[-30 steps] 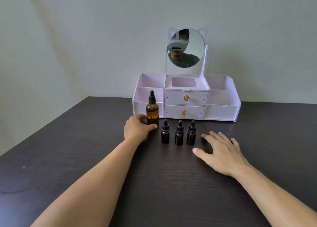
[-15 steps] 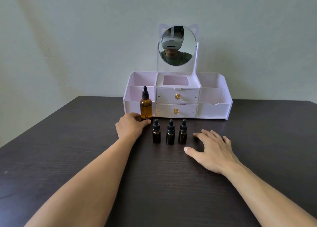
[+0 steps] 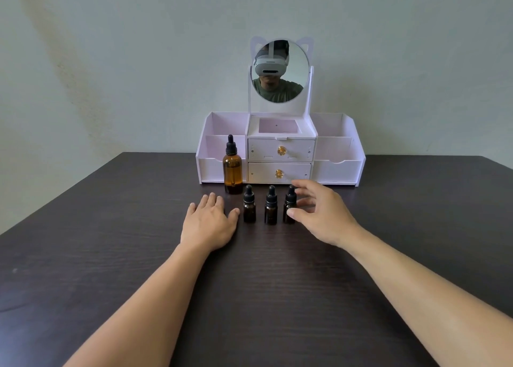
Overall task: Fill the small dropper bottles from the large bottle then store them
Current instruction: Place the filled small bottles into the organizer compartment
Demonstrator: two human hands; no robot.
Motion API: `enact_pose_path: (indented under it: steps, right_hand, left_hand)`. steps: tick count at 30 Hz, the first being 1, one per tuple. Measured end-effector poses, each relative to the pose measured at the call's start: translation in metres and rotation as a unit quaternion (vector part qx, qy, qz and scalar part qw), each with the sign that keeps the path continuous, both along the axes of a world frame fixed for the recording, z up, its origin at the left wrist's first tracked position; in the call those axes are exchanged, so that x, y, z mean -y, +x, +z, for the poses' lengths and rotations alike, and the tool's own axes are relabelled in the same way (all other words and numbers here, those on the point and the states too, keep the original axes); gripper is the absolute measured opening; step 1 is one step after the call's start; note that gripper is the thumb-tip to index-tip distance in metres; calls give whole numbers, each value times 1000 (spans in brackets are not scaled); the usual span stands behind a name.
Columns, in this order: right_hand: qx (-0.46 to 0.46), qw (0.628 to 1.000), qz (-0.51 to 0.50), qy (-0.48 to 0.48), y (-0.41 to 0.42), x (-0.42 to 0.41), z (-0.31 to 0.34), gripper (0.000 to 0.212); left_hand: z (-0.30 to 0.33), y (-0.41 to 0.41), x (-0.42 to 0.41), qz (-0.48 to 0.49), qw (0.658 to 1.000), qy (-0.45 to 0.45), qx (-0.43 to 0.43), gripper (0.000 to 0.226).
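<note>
Head view looks down on a dark worktop (image 3: pixel 116 255) where nothing has been filled or stored yet, as far as I can judge: every cap is still on. The large bottle (image 3: pixel 232 169), amber with a black dropper top, stands upright just in front of the left side of the pale organiser (image 3: pixel 337 169). Three small dropper bottles stand upright in a row nearer the person: the left small bottle (image 3: pixel 249 205), the middle small bottle (image 3: pixel 271 206) and the right small bottle (image 3: pixel 289 205).

The step in hand looks like the very first one, taking up a small bottle so it can be opened. The right hand (image 3: pixel 319 214) reaches in around the right small bottle, its fingers (image 3: pixel 304 185) spread and arched above and behind the cap while the thumb tip lies at the bottle's near side. Whether the thumb actually touches the glass I cannot tell; the grip is not closed, so the hand is released and holds nothing.

The left hand (image 3: pixel 209 222) lies flat on the worktop, palm down, just beside the left small bottle and near the large bottle's base, fingers straight and relaxed, grasping nothing.

The next move probably calls for closing thumb and fingers on the right small bottle without knocking its close neighbour, then unscrewing its dropper cap. The left hand is well placed to reach the large bottle.
</note>
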State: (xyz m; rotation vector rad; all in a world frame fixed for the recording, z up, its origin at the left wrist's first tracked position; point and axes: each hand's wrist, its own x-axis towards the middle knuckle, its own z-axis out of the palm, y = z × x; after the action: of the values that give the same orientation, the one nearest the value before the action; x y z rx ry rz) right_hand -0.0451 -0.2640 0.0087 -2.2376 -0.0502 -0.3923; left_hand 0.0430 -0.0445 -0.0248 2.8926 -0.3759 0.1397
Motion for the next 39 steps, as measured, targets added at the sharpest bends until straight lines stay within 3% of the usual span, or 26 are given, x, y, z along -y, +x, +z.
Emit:
enact_pose_path:
  steps: [9, 20, 28, 39]
  right_hand:
    - [30, 999, -6, 17, 6, 1, 6, 38]
    - [146, 986, -71, 29, 69, 35, 119, 28]
    - [144, 984, -102, 3, 112, 37, 138, 24]
    - [52, 988, -123, -80, 153, 41, 110, 26]
  left_hand:
    - [-2, 1, 0, 7, 1000, 2, -8, 67]
    - [-1, -1, 2, 11, 1000, -2, 5, 66]
    - [-1, 0, 3, 10, 1000, -12, 7, 67]
    - [0, 5, 4, 5, 1000, -13, -4, 69]
